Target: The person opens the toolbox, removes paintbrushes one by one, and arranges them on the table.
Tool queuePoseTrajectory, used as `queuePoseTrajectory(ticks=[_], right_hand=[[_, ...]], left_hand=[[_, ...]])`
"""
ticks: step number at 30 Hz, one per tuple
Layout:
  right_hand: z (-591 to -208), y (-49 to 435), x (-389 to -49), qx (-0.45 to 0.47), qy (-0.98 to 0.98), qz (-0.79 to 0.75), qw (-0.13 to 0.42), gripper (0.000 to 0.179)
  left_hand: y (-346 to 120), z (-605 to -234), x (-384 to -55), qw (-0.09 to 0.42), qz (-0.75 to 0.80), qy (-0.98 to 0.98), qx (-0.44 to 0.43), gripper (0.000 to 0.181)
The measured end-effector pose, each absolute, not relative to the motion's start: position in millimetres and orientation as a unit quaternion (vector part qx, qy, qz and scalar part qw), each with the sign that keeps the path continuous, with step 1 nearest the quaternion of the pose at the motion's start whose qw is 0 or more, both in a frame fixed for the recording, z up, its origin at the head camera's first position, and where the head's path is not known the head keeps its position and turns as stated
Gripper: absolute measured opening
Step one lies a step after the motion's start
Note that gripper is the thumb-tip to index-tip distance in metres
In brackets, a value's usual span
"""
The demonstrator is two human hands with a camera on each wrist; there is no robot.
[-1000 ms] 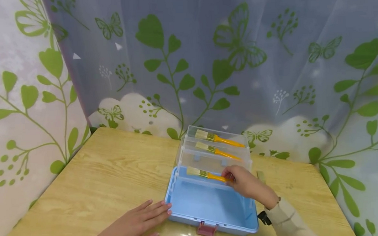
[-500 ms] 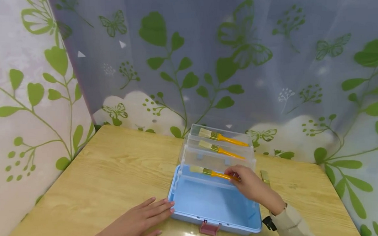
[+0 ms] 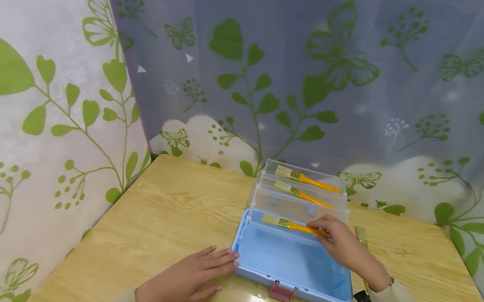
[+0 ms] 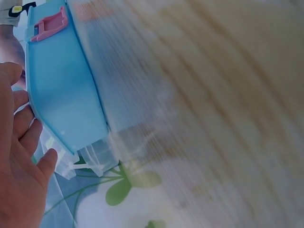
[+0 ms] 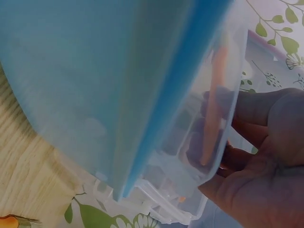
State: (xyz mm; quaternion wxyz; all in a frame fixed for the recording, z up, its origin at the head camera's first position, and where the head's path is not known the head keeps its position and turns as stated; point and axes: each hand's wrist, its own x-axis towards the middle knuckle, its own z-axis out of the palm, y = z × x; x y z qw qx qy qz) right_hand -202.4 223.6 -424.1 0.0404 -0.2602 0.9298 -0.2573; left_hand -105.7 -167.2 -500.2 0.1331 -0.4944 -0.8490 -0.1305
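Note:
A blue plastic toolbox (image 3: 289,262) stands open on the table, its clear tiered trays (image 3: 288,205) folded out at the back. My right hand (image 3: 343,243) pinches the orange handle end of a flat paintbrush (image 3: 297,228) at the lowest tray. In the right wrist view, an orange handle (image 5: 216,109) shows through the clear plastic beside the fingers. Two similar paintbrushes lie above, one in the middle tray (image 3: 306,198) and one in the top tray (image 3: 311,180). My left hand (image 3: 191,274), fingers extended, touches the toolbox's left rim; the left wrist view shows its fingers (image 4: 26,121) along the edge.
Another paintbrush (image 3: 361,236) lies on the wooden table (image 3: 179,209) right of the box, partly hidden by my right arm. A pink latch (image 3: 281,291) hangs at the box front. A patterned curtain (image 3: 287,75) rises behind the table.
The head view has swung left, shifting everything rightward in the picture. My right hand keeps its pinch on the brush handle, and my left hand stays against the rim.

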Motion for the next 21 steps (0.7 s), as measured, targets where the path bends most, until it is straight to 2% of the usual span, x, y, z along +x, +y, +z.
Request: queuePoseTrajectory(ticks=[11, 21], right_hand=[[-421, 226, -195, -0.245, 0.932, -0.266, 0.011, 0.03], [-414, 232, -190, -0.212, 0.928, -0.305, -0.024, 0.027]], left_hand=[[-167, -501, -107, 0.128, -0.134, -0.85, -0.493, 0.057], [-164, -504, -112, 0.15, -0.119, -0.844, -0.501, 0.06]])
